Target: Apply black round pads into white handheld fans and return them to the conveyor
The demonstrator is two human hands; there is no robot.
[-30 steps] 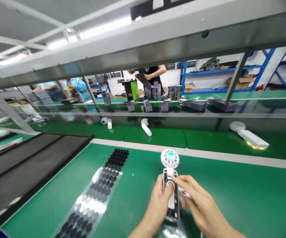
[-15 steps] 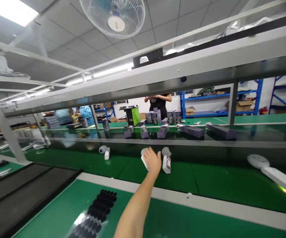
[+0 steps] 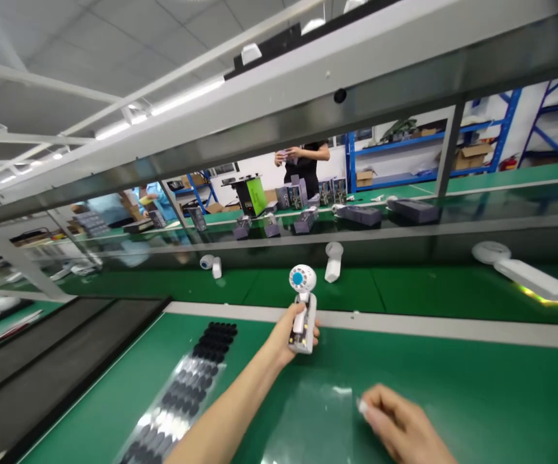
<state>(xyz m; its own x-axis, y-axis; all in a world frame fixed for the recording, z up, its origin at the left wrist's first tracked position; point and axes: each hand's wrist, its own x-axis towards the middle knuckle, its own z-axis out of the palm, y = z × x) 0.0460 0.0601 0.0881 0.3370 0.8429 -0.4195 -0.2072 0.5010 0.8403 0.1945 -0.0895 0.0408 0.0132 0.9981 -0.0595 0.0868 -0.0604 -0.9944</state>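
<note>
My left hand [image 3: 286,338] is closed around the handle of a white handheld fan [image 3: 303,278]. Its round head has a blue centre, and the handle's near face lies open, showing parts inside. Low at the right, my right hand [image 3: 402,422] is pinched with a small white piece at its fingertips; what it is I cannot make out. A clear plastic sheet [image 3: 310,422] lies on the green table between my hands. To the left is a strip of round black pads [image 3: 185,386], partly on shiny film.
Across the green conveyor belt [image 3: 269,287] lie other white fans [image 3: 333,263], one at right [image 3: 533,270] with a lit edge. Behind stand grey boxes [image 3: 305,220] on a raised ledge under a metal beam [image 3: 259,119]. A black tray [image 3: 80,345] sits left. People work at the far side.
My left hand has taken a fan off the belt and drawn it nearer, over the table edge. My right hand has come into view at lower right. The view has tilted down.
</note>
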